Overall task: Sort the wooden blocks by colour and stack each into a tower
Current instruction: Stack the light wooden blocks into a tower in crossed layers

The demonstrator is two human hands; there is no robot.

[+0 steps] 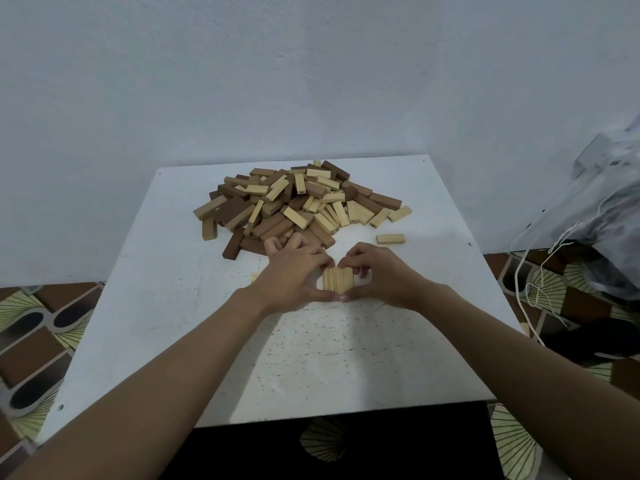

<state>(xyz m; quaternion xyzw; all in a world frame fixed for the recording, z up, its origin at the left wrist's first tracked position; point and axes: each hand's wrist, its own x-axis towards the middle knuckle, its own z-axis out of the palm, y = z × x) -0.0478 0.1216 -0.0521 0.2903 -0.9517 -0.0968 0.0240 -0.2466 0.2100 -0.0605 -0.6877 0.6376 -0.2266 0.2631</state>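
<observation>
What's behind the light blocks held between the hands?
Bare white table, then the mixed pile of light and dark blocks. The left hand covers the pile's near edge; the right hand hides the row's right end.

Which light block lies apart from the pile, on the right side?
The lone light block beyond the right hand: bare table surrounds it, unlike its neighbours in the pile.
</observation>
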